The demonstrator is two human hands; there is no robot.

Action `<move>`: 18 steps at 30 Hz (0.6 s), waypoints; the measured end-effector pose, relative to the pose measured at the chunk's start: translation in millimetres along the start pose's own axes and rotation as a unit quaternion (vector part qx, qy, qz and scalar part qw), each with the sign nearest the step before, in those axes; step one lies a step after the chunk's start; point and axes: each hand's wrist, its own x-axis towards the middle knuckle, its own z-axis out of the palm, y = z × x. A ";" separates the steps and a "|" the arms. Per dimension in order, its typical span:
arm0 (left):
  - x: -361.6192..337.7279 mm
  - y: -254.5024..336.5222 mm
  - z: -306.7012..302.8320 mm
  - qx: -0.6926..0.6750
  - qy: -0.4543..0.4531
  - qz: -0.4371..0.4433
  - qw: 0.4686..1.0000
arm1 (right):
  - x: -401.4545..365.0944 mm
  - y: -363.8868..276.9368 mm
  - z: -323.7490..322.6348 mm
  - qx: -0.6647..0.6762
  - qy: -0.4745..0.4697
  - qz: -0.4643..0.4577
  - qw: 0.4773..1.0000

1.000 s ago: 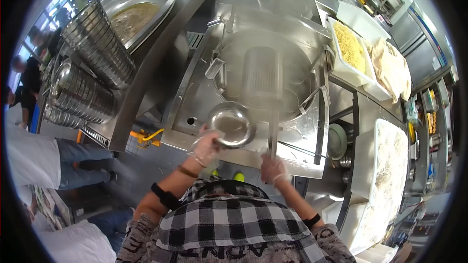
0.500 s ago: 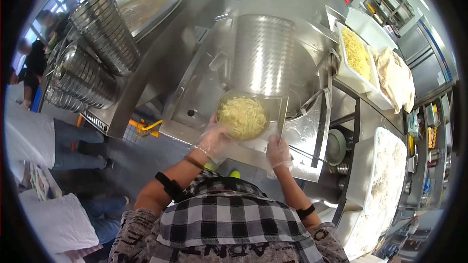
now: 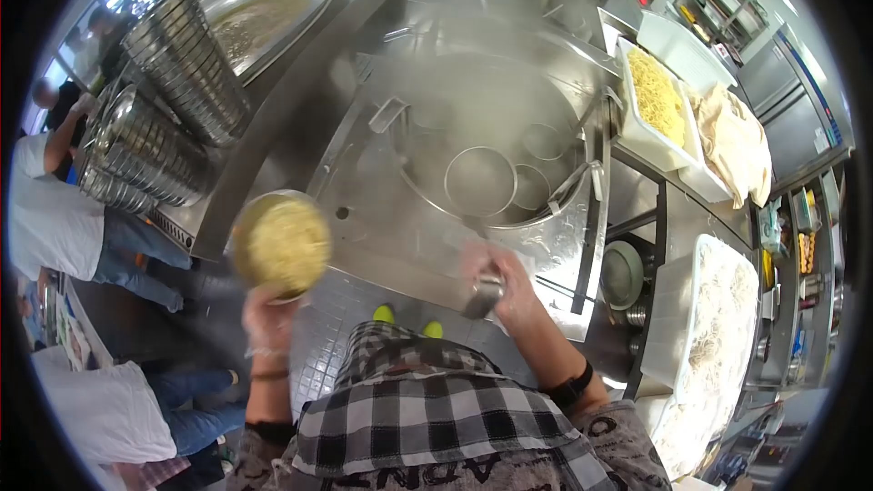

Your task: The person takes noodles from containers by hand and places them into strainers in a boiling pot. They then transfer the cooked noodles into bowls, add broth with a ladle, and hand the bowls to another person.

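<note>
Out to the left, my left hand (image 3: 268,316) grips a metal bowl (image 3: 242,235) by its near side. The bowl is full of pale thick noodles (image 3: 289,244), a little blurred. My right hand (image 3: 507,284), smeared by motion, is closed around a metal handle (image 3: 484,296) at the front of the stove. That handle seems to lead to the nearest round strainer basket (image 3: 480,182) in the steaming pot (image 3: 414,184), but blur hides the join. Two more basket rims show in the pot. Both hands appear to wear clear plastic gloves.
Stacks of metal bowls (image 3: 186,64) stand at the left beside a large broth pan (image 3: 318,14). To the right are a tub of yellow noodles (image 3: 657,95), a cloth (image 3: 735,141) and a large white tub (image 3: 668,332). Other people stand at the left.
The bowl of noodles has moved left and toward me in my left hand. The strainer basket, tipped up over the bowl before, is down, apparently in the pot. Both hands moved apart.
</note>
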 end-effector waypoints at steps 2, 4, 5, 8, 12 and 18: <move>-16.6 35.0 -27.1 -0.035 0.001 0.063 0.997 | 7.9 -6.5 5.5 -0.022 -0.048 -0.040 0.998; -34.4 66.0 -65.3 -0.045 0.028 0.123 0.991 | 4.0 -25.3 30.7 0.027 -0.097 -0.028 0.995; -45.7 79.5 -73.6 -0.041 0.020 0.156 0.987 | 8.9 -24.2 24.4 0.023 -0.107 -0.015 0.994; -51.3 105.1 -148.8 0.047 0.182 0.290 0.938 | 55.3 -24.7 -8.1 -0.103 -0.159 -0.145 0.971; -91.0 131.6 -190.7 0.618 0.437 0.305 0.579 | 98.0 -25.2 -22.4 -0.047 -0.076 -0.113 0.990; -93.9 164.2 -235.6 -0.072 0.336 0.391 0.854 | 130.8 -41.3 -30.5 -0.079 -0.154 -0.094 0.980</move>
